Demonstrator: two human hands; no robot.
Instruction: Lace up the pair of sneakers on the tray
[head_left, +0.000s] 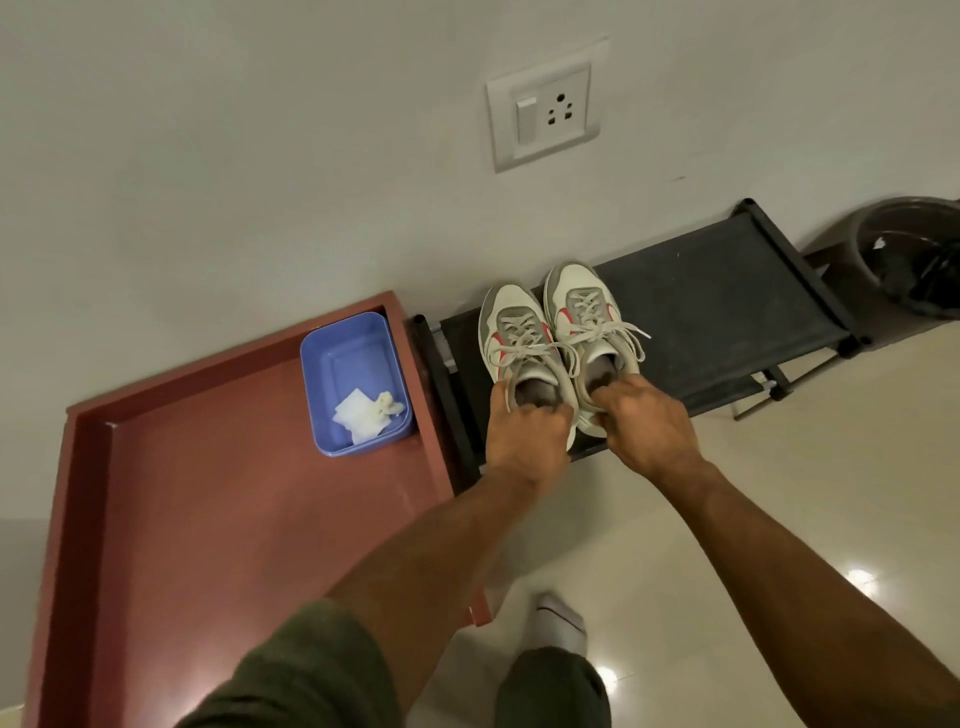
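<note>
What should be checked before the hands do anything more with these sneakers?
1. Left hand grips left sneaker at the heel: ok.
2. Right hand grips right sneaker at the heel: ok.
3. Both sneakers laced and tied: ok.
4. Sneakers over the black rack, not the red tray: ok.
5. Soles resting on the rack: cannot tell.
6. Blue tub clear of the hands: ok.

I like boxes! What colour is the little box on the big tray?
The little box is blue, seen in the head view.

Count: two sneakers (524, 338); one red tray (249, 467); one blue tub (358, 358); one black rack (727, 291); one bin (909, 260); my two hands (524, 436).
</note>
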